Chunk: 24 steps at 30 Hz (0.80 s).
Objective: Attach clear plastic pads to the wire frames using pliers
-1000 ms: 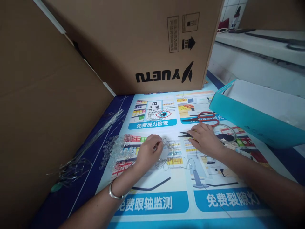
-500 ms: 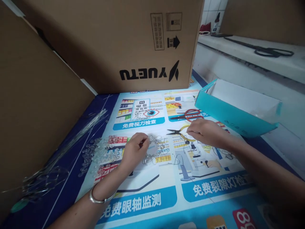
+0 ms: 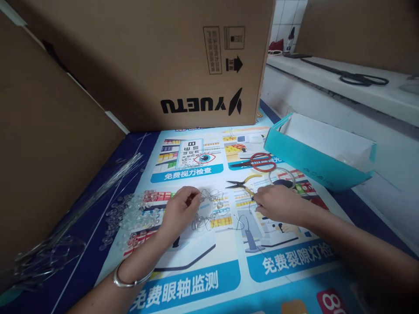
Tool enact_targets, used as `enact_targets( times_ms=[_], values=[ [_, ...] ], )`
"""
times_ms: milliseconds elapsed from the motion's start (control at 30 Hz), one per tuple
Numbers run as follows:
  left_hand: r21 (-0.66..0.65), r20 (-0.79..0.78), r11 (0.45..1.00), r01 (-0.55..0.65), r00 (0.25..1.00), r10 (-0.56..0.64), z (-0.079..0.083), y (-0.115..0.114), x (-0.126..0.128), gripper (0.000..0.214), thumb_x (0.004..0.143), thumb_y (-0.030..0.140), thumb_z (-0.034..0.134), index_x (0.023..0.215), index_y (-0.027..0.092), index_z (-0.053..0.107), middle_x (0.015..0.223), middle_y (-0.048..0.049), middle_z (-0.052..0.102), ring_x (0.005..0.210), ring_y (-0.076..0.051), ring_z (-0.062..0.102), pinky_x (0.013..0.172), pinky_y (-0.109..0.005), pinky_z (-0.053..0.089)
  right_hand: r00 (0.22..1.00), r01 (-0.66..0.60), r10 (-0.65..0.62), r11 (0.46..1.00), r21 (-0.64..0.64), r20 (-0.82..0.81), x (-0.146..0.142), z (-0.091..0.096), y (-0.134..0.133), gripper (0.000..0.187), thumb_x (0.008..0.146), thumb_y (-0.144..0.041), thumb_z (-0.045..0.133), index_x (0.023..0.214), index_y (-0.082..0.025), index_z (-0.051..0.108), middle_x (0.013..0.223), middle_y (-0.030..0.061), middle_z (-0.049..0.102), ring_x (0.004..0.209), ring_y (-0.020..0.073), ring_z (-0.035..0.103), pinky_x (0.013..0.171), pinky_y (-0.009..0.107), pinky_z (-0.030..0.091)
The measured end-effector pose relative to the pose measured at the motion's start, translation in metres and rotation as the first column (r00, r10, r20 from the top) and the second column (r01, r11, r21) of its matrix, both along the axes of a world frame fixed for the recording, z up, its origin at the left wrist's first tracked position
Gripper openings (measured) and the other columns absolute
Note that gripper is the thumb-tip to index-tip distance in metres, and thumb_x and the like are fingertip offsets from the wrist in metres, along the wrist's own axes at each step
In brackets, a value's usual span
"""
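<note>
A person's left hand (image 3: pixel 179 208) is pinching a half-formed tangle of beaded wire (image 3: pixel 209 209) at the poster's (image 3: pixel 196 279) middle, while the right hand (image 3: pixel 273 204) is closing on yellow-handled pliers (image 3: pixel 244 186); many clear beads (image 3: pixel 131 213) are lying unused at left.

Both forearms are bare — no sleeves reach into view. The left hand (image 3: pixel 178 210) has a thin silver bangle (image 3: pixel 129 279) loose around its wrist; the right hand (image 3: pixel 278 204) wears nothing — no ring, no band
</note>
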State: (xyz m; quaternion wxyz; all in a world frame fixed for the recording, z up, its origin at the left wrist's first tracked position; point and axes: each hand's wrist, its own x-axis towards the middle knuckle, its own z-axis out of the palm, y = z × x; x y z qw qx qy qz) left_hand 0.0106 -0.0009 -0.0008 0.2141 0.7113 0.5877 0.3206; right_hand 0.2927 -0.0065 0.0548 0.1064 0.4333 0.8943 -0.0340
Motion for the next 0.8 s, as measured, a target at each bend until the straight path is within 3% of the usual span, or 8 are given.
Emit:
enact_targets(
  times_ms=[233, 367, 500, 633, 800],
  values=[
    [0.014, -0.002, 1.0, 0.013, 1.0, -0.013, 0.002, 0.0, 0.0, 0.014, 0.081, 0.026, 0.045, 0.081, 0.019, 0.057, 0.075, -0.0004, 0.057, 0.064, -0.012, 0.051, 0.06, -0.024, 0.04, 0.996, -0.075, 0.076, 0.997, 0.019, -0.049, -0.009, -0.011, -0.022, 0.018, 0.083, -0.015, 0.04, 0.083, -0.014, 0.058, 0.086, 0.0087, 0.061, 0.076, 0.0174, 0.054, 0.064, 0.028, 0.036],
    [0.016, 0.002, 1.0, 0.024, 1.0, -0.024, 0.001, 0.0, -0.001, 0.013, 0.08, 0.024, 0.045, 0.08, 0.019, 0.057, 0.074, -0.0003, 0.057, 0.064, -0.012, 0.052, 0.059, -0.024, 0.04, 0.986, -0.111, 0.105, 0.993, -0.041, -0.129, -0.012, -0.007, -0.028, 0.02, 0.086, -0.02, 0.04, 0.08, -0.016, 0.059, 0.083, 0.0058, 0.06, 0.075, 0.0167, 0.053, 0.062, 0.027, 0.034],
    [0.025, 0.014, 0.999, 0.032, 0.999, -0.033, -0.002, 0.001, -0.003, 0.012, 0.08, 0.025, 0.046, 0.081, 0.019, 0.057, 0.074, -0.0005, 0.058, 0.064, -0.013, 0.052, 0.059, -0.024, 0.04, 0.986, -0.065, 0.048, 0.992, -0.105, -0.157, -0.008, -0.001, -0.022, 0.023, 0.087, -0.025, 0.04, 0.077, -0.016, 0.059, 0.083, 0.0054, 0.06, 0.076, 0.0154, 0.053, 0.062, 0.026, 0.034],
    [0.02, 0.041, 0.999, 0.035, 0.998, -0.036, -0.003, 0.002, -0.003, 0.012, 0.081, 0.024, 0.047, 0.081, 0.019, 0.057, 0.076, -0.0006, 0.057, 0.064, -0.012, 0.052, 0.06, -0.023, 0.04, 0.983, -0.065, 0.056, 0.997, -0.044, -0.173, -0.01, -0.003, -0.025, 0.016, 0.084, -0.027, 0.046, 0.085, -0.016, 0.059, 0.089, 0.0068, 0.058, 0.081, 0.0181, 0.053, 0.065, 0.027, 0.036],
    [-0.003, 0.072, 0.999, 0.036, 0.997, -0.036, -0.001, 0.002, -0.002, 0.012, 0.082, 0.022, 0.046, 0.082, 0.019, 0.057, 0.075, -0.0004, 0.056, 0.065, -0.011, 0.051, 0.06, -0.023, 0.041, 0.983, -0.181, 0.183, 0.98, 0.08, -0.022, -0.024, -0.012, -0.041, 0.02, 0.072, -0.004, 0.049, 0.084, -0.015, 0.059, 0.083, 0.0085, 0.058, 0.073, 0.0208, 0.052, 0.058, 0.029, 0.035]
  ],
)
